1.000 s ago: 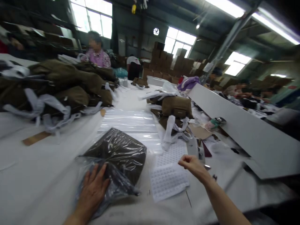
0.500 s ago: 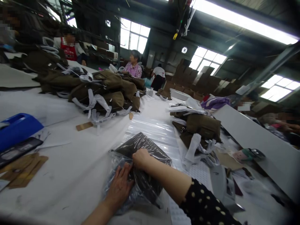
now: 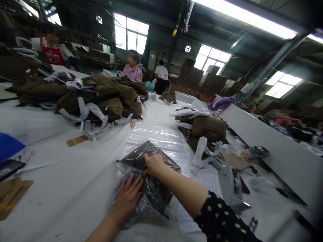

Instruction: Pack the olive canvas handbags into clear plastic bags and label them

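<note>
A dark garment in a clear plastic bag (image 3: 148, 158) lies on the white table (image 3: 75, 181) in front of me. My left hand (image 3: 127, 198) presses flat on the near end of the bag, fingers spread. My right hand (image 3: 154, 164) lies flat across the middle of the bag, its arm reaching in from the lower right in a dotted black sleeve. Beyond the bag lies a stack of clear plastic bags (image 3: 161, 137). A white sheet of small stickers (image 3: 207, 178) shows to the right of my arm.
A heap of olive bags with white straps (image 3: 96, 97) fills the left back of the table; a smaller pile (image 3: 208, 129) sits to the right. A grey board (image 3: 267, 148) slants along the right. Cardboard pieces (image 3: 12, 191), a blue object (image 3: 8, 146) and a tape roll (image 3: 257, 152) lie about. Other people work farther back.
My right hand came from the sticker sheet over to the bag and now lies flat on it. My left hand stayed on the bag. The view swung left.
</note>
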Available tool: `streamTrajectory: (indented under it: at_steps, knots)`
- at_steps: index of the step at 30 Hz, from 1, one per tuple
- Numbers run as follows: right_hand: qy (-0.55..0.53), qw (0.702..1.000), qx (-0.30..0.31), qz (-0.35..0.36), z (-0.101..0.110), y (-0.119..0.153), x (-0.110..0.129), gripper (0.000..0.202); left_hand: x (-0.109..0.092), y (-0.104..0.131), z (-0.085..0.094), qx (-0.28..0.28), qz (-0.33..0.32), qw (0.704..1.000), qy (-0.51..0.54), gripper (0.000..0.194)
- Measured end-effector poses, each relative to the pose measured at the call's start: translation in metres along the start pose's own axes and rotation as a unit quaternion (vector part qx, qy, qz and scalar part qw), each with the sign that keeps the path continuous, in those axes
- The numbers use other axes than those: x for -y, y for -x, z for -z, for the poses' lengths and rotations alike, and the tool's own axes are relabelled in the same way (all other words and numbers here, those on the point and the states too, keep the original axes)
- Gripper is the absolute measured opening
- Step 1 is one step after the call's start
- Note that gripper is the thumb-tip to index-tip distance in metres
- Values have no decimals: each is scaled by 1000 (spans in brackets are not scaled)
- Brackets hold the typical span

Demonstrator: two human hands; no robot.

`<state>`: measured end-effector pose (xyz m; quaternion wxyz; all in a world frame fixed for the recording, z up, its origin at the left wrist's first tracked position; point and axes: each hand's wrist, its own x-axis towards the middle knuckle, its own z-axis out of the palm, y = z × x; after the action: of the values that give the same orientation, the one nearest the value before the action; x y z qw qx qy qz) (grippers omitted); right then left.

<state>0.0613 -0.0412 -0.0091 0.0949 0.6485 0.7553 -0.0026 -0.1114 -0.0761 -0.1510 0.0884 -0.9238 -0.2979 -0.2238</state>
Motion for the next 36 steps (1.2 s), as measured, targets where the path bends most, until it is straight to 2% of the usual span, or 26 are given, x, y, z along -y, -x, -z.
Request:
streamTrajectory:
  at_steps: [3, 5, 8, 11, 13, 16, 19, 21, 22, 24, 26, 27, 28, 29, 31, 32, 33, 36]
  knots:
    - [12, 1000, 5, 9, 4, -6, 8, 71, 0, -1, -3, 1, -5, 1000, -11, 50]
    - [21, 1000, 17, -6, 15, -13, 2, 73, -1, 1, -3, 1, -3, 1000, -11, 51]
    - [17, 997, 29, -65, 37, -17, -25, 73, -1, 2, -2, -4, 3, 1000, -10, 53]
    - [-18, 993, -13, -114, 45, -9, -49, 77, -2, 2, 0, -7, 1, 1000, -15, 52]
    - [-57, 991, -51, -112, 34, -3, -51, 88, -2, 2, 1, -9, -1, 1000, -13, 51]
    - [-149, 981, -73, -102, 3, 1, -47, 99, -2, 1, 0, -8, 3, 1000, -7, 51]
    - [-310, 931, -38, -189, -21, -2, -61, 102, -3, 0, 0, -8, 1, 1000, -5, 51]
    - [-384, 889, -18, -247, -26, -1, -83, 100, -4, -1, 3, -17, -4, 1000, 6, 50]
    - [-400, 878, -19, -264, -27, 2, -95, 96, -3, -1, 6, -30, -4, 999, 20, 49]
    - [-416, 863, -31, -284, -28, 18, -115, 85, 2, 3, 17, -75, 31, 994, 69, 45]
    - [-440, 848, -49, -292, -34, 43, -127, 76, 14, 9, 32, -131, 122, 975, 134, 39]
    - [-454, 840, -58, -291, -39, 58, -130, 73, 22, 13, 39, -141, 195, 955, 171, 39]
    - [-469, 831, -66, -292, -47, 73, -130, 73, 31, 15, 46, -126, 288, 924, 220, 43]
    - [-485, 821, -69, -293, -56, 87, -129, 74, 39, 15, 52, -85, 385, 876, 276, 51]
    - [-531, 795, -59, -287, -76, 109, -123, 72, 51, 10, 60, 22, 540, 755, 372, 64]
    - [-558, 781, -50, -277, -85, 117, -119, 69, 52, 5, 63, 71, 581, 692, 423, 67]
    - [-586, 764, -43, -268, -94, 121, -116, 65, 51, -1, 67, 111, 595, 634, 482, 67]
    - [-645, 713, -51, -270, -115, 124, -111, 68, 33, -25, 79, 180, 546, 481, 662, 58]
